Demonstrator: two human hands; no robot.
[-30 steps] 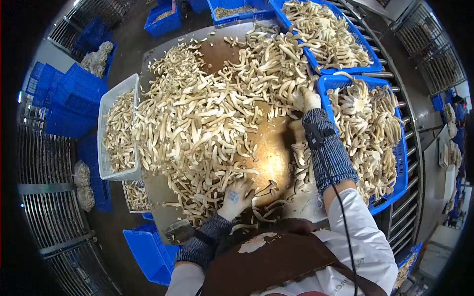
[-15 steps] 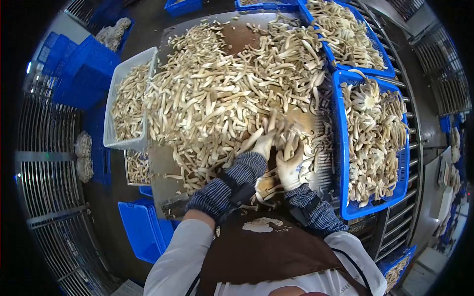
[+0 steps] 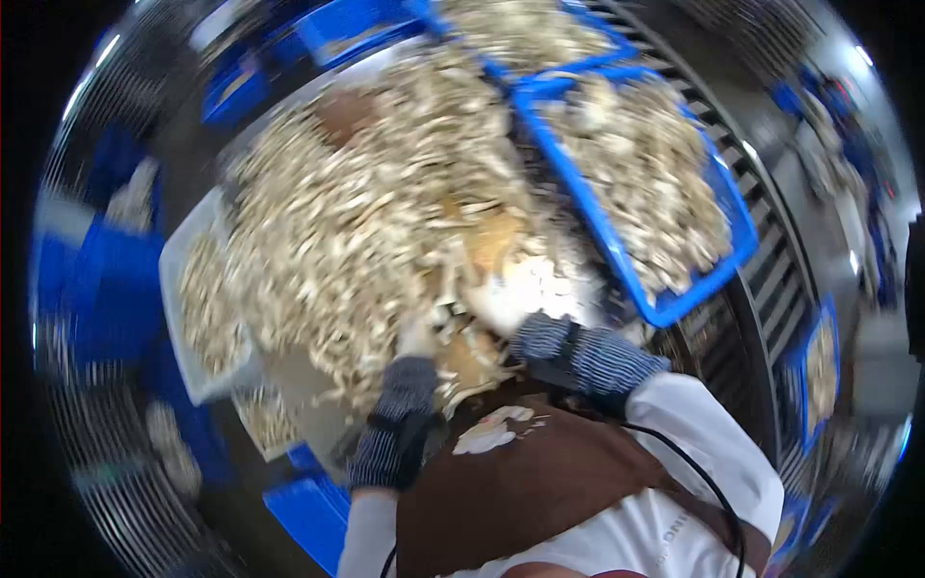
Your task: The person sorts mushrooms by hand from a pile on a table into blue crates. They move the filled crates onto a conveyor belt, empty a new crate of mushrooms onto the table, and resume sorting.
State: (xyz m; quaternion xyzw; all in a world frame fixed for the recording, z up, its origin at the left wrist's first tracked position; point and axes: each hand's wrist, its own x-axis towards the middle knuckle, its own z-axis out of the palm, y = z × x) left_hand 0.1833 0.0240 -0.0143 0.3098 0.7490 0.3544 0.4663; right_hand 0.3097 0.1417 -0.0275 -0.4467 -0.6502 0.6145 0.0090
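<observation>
Nearer blue crate (image 3: pixel 584 197) (R) & white crate (image 3: pixel 175 308) (L): both w/ mushrooms (image 3: pixel 641 173).

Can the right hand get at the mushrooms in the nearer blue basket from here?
Probably yes: the right hand is nearby, the mushrooms lie uncovered, and only the rim of the blue basket seems in the way.

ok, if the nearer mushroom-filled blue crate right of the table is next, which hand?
Right, probably: the right hand is closer to the blue crate; the left hand sits farther off, by the mushroom pile. Blur hides what either holds.
</observation>
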